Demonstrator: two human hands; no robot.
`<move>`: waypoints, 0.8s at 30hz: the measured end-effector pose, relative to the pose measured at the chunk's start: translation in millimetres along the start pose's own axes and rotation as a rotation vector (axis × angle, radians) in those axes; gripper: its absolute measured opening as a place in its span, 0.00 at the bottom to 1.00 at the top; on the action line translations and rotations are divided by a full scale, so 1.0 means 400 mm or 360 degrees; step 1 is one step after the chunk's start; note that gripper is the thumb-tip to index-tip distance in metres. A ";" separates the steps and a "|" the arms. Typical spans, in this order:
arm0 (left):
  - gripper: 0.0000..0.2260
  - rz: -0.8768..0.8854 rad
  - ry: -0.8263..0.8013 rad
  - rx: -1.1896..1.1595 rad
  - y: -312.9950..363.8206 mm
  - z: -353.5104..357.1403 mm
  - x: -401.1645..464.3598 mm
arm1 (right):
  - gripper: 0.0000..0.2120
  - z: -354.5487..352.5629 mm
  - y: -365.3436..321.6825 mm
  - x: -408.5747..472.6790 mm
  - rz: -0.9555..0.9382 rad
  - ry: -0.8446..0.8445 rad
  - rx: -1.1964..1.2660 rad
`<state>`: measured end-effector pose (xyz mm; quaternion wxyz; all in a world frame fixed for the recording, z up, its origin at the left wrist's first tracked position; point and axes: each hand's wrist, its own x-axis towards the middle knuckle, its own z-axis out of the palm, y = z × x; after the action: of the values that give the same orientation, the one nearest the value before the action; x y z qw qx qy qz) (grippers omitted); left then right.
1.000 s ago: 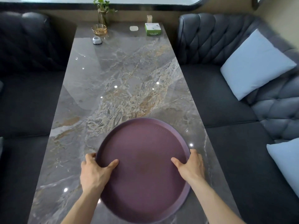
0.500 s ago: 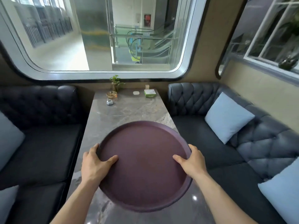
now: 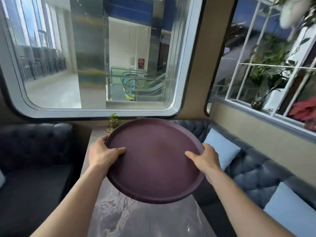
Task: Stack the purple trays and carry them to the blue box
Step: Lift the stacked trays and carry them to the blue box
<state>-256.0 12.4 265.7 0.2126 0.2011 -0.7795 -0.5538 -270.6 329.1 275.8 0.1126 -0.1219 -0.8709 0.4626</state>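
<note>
A round purple tray (image 3: 154, 161) is held up in the air above the marble table (image 3: 136, 218), level with my chest. My left hand (image 3: 102, 154) grips its left rim, thumb on the inside. On the opposite rim my right hand (image 3: 205, 159) holds on the same way. Whether a second tray lies under the top one cannot be told. No blue box is in view.
Dark tufted sofas (image 3: 34, 159) flank the table on both sides, the right one carrying light blue cushions (image 3: 220, 147). A small plant (image 3: 114, 119) stands at the table's far end beneath a large rounded window (image 3: 95, 57). A paned window with plants (image 3: 266, 69) is at right.
Both hands have lifted the tray off the table and raised it. My view has tilted upward from the tabletop to the windows.
</note>
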 end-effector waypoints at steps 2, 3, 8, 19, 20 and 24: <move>0.35 0.0001 -0.0041 -0.0010 0.024 0.004 -0.013 | 0.35 -0.033 -0.007 -0.014 0.0015 0.0045 -0.0017; 0.35 -0.0004 -0.0065 -0.0011 0.034 0.008 -0.022 | 0.35 -0.049 -0.006 -0.021 0.0027 0.0069 -0.0026; 0.35 0.0004 -0.0222 -0.0025 0.064 0.057 -0.077 | 0.33 -0.136 0.039 -0.066 0.0114 0.0170 -0.0012; 0.33 0.0202 -0.0617 0.0000 0.192 0.298 -0.322 | 0.39 -0.475 0.224 -0.218 0.0372 0.0501 0.0028; 0.34 0.0227 -0.0679 0.0000 0.208 0.326 -0.359 | 0.38 -0.518 0.247 -0.241 0.0404 0.0545 0.0031; 0.38 0.0294 -0.0922 -0.0083 0.277 0.431 -0.540 | 0.27 -0.708 0.337 -0.369 0.0495 0.0779 0.0003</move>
<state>-181.1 299.1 296.2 0.0360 -0.0425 -0.8083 -0.5861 -28.9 576.0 305.9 0.2473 -0.3619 -0.7882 0.4320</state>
